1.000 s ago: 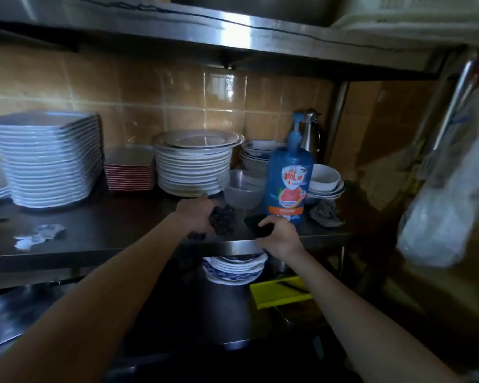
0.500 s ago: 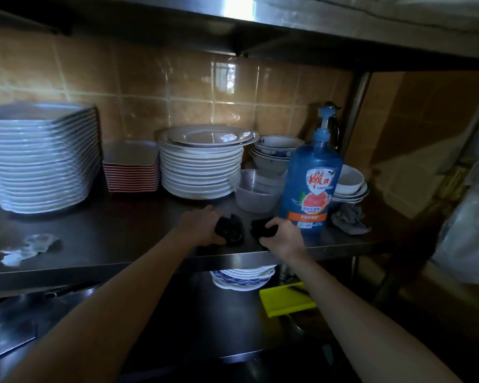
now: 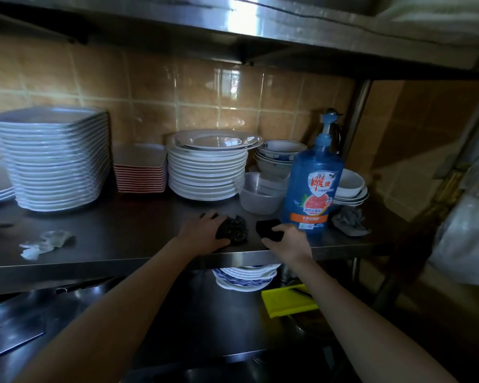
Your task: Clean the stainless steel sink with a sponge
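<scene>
My right hand (image 3: 289, 240) closes its fingers (image 3: 278, 229) on the flat black sponge (image 3: 267, 228) at the near edge of the steel shelf (image 3: 122, 239), just left of the blue soap bottle (image 3: 311, 186). My left hand (image 3: 202, 230) grips the dark wiry scrubber (image 3: 234, 229). I should lift the sponge straight toward me, so the bottle does not tip.

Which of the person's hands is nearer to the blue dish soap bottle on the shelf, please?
The right hand, holding a dark sponge, sits at the foot of the blue dish soap bottle. The left hand rests further left, on a dark scouring pad.
</scene>
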A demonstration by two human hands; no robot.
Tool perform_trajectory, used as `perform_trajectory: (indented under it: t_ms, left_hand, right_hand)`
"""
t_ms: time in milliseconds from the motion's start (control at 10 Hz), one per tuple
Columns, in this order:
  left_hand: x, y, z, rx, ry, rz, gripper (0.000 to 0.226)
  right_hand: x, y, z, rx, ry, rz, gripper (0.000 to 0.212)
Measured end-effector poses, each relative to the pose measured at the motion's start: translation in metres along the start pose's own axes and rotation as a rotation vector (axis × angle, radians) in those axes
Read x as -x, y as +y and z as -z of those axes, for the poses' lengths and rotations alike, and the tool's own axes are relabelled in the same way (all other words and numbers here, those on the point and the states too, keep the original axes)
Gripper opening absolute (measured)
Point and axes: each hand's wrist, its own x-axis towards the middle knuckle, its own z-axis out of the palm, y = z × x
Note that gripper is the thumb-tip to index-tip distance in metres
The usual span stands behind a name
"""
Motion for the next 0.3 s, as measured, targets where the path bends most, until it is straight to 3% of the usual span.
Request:
perform_trajectory:
  t_ms: [300]
  left_hand:
    - [0.030, 0.015, 0.014, -0.027, 0.061, 0.004, 0.067]
  right_hand:
    - [0.035, -0.002, 0.024, 0.078, 0.038, 0.033, 0.047]
